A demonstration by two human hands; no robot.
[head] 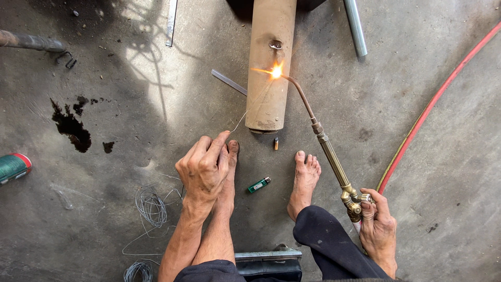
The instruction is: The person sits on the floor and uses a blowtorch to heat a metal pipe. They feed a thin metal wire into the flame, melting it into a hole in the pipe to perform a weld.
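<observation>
While the flame (276, 71) plays on the pipe (269, 62) at twelve o'clock, the right hand (378, 230) grips the brass torch (334, 164) and the left hand (204, 167) pinches filler wire (245, 112). Brazing looks underway; next, the wire tip likely needs feeding steadily into the glow.

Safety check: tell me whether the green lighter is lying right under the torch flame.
No: the green lighter lies on the concrete floor between the bare feet, far from the flame.
</observation>
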